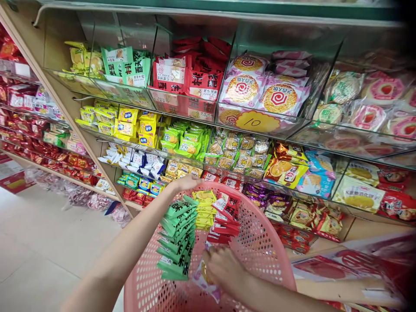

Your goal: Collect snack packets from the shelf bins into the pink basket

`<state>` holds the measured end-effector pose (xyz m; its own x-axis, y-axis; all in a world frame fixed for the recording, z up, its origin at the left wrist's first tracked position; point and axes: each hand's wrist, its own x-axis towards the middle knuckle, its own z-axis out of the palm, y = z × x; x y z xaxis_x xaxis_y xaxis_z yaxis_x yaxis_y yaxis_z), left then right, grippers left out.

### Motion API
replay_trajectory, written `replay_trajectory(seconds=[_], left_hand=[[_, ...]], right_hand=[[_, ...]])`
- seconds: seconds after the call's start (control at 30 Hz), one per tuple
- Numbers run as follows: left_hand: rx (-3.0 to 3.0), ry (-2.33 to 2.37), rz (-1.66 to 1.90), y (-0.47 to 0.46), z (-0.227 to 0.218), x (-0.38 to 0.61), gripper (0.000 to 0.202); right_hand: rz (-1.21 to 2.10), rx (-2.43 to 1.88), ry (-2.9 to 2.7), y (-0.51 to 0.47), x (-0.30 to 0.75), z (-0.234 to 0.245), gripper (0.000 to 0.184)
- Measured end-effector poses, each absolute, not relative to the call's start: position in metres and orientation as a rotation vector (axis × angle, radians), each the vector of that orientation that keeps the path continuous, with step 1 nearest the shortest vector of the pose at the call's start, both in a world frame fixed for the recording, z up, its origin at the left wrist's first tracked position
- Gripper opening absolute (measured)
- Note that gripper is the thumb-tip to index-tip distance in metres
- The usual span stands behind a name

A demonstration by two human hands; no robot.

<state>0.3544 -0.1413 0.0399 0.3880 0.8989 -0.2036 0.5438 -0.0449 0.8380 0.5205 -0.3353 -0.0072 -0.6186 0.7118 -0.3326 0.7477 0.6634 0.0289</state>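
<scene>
A pink perforated plastic basket (276, 242) stands before the shelves. At its far rim is my left hand (188, 182), closed on the edge, its fingertips partly hidden. Inside the basket, my right hand (224, 265) is closed on a biscuit packet (204, 277), purple and white with a round biscuit pictured on it. Overlapping green packets (177, 240) lie in a row on the left of the basket. Yellow packets (204, 210) are stacked at the far side. Red packets (224, 221) form another row just beyond my right hand.
Clear-fronted shelf bins hold matching green packets (126, 67), red packets (188, 73) and large round biscuit packets (243, 86). A yellow price tag (256, 121) reads 10. Lower shelves carry many small wrapped snacks (188, 138). A tiled floor (42, 242) lies at left, with bagged goods (71, 190) by the shelf base.
</scene>
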Motion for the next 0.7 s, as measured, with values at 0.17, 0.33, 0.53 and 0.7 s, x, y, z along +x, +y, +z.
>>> replay_trajectory(seconds=[0.17, 0.33, 0.53, 0.7], left_hand=[[1.726, 1.294, 0.465, -0.138, 0.036, 0.355, 0.043], [1.693, 1.292, 0.492, -0.138, 0.035, 0.354, 0.04], [1.674, 1.297, 0.467, -0.14, 0.035, 0.355, 0.044], [1.724, 1.299, 0.461, -0.134, 0.028, 0.357, 0.043]], right_hand=[[-0.282, 0.742, 2.842, -0.319, 0.564, -0.011, 0.065], [-0.392, 0.523, 2.892, -0.323, 0.558, -0.026, 0.062], [-0.163, 0.664, 2.886, -0.326, 0.556, -0.029, 0.06], [-0.014, 0.813, 2.815, -0.332, 0.556, -0.034, 0.091]])
